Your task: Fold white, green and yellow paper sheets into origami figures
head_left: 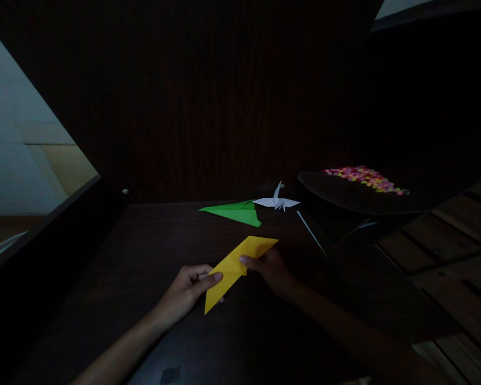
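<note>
Mid-fold, it seems: the yellow paper (238, 266) lies on the table (144, 251), nearer than the green plane (236, 212); left hand (186, 291) pinches its lower edge, right hand (270, 267) its upper edge. Next likely calls for pressing a crease

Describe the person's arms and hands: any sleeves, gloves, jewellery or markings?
Both forearms are bare as far as the frame shows, with no sleeve in view. The left hand and right hand are ungloved. No watch, ring, bracelet or marking shows, though the dim light could hide small details.
</note>
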A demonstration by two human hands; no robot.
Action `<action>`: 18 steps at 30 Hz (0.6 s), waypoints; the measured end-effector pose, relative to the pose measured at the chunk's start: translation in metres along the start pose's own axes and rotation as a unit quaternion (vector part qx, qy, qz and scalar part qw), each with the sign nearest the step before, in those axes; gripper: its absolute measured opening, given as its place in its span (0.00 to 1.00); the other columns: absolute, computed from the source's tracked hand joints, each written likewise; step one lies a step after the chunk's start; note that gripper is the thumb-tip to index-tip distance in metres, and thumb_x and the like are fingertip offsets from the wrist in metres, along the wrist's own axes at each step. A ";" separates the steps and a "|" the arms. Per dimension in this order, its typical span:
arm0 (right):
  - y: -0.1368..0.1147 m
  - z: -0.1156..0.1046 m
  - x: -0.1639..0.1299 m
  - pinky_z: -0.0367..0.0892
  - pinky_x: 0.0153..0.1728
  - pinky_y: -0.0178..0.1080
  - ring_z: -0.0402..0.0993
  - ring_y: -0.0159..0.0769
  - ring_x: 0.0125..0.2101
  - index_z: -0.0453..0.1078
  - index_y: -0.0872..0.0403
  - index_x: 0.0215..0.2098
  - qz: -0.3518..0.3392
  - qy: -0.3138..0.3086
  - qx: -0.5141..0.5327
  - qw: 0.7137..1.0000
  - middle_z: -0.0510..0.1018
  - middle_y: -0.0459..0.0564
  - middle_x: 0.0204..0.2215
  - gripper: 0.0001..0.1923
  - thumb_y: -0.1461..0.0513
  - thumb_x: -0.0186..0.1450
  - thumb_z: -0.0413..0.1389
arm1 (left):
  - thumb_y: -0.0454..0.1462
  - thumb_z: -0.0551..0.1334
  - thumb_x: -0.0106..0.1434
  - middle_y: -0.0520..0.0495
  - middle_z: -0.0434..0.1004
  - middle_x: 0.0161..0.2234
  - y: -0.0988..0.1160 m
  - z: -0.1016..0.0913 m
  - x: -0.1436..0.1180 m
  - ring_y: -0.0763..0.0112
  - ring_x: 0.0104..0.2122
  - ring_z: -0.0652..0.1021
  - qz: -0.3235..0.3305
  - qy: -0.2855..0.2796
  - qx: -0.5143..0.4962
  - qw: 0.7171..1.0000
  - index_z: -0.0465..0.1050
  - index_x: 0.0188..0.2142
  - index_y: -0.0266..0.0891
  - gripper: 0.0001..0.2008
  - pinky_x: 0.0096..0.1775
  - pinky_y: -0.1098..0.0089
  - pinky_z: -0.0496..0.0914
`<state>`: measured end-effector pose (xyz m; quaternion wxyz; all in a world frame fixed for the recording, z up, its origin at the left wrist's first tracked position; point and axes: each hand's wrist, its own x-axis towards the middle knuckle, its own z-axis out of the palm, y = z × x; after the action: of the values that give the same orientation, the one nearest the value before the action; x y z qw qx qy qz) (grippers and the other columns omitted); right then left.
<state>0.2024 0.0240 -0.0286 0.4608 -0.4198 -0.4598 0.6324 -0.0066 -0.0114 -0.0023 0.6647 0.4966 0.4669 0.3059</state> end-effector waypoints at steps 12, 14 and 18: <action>-0.001 0.013 -0.012 0.71 0.35 0.40 0.76 0.39 0.32 0.71 0.55 0.32 0.002 -0.051 -0.061 0.997 0.79 0.48 0.31 0.11 0.59 0.53 0.64 | 0.43 0.67 0.56 0.50 0.75 0.25 -0.006 0.002 0.001 0.74 0.25 0.72 0.003 -0.040 0.059 0.997 0.77 0.32 0.32 0.14 0.27 0.74 0.64; -0.003 0.014 -0.012 0.71 0.35 0.39 0.75 0.39 0.33 0.70 0.54 0.33 -0.011 -0.014 -0.055 0.998 0.78 0.47 0.31 0.12 0.59 0.52 0.65 | 0.43 0.67 0.56 0.51 0.74 0.25 -0.006 0.002 0.000 0.74 0.24 0.71 0.003 -0.044 0.064 0.997 0.76 0.32 0.32 0.13 0.27 0.75 0.63; -0.005 0.015 -0.013 0.71 0.35 0.39 0.75 0.40 0.34 0.70 0.53 0.36 -0.012 0.018 -0.039 0.999 0.78 0.48 0.33 0.15 0.59 0.52 0.65 | 0.41 0.67 0.55 0.52 0.73 0.24 -0.004 0.003 -0.001 0.74 0.24 0.70 0.012 -0.043 0.068 0.997 0.75 0.30 0.33 0.11 0.27 0.74 0.63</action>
<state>0.1917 0.0095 -0.0191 0.4597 -0.4434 -0.4810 0.6006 -0.0048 -0.0147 -0.0054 0.6453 0.5587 0.4517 0.2595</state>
